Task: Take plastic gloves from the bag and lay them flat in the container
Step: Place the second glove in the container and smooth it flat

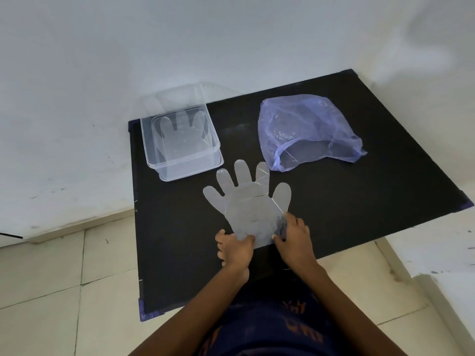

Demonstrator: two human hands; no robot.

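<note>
Both forearms extend forward over the near edge of the black table (359, 176). The left hand (235, 249) and right hand (294, 236) each pinch the cuff of a clear plastic glove (248, 204) lying flat, fingers pointing away, between the container (156, 150) and the bag (308, 132).

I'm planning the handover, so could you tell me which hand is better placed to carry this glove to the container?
Left hand: it grips the glove on the container side.
</note>
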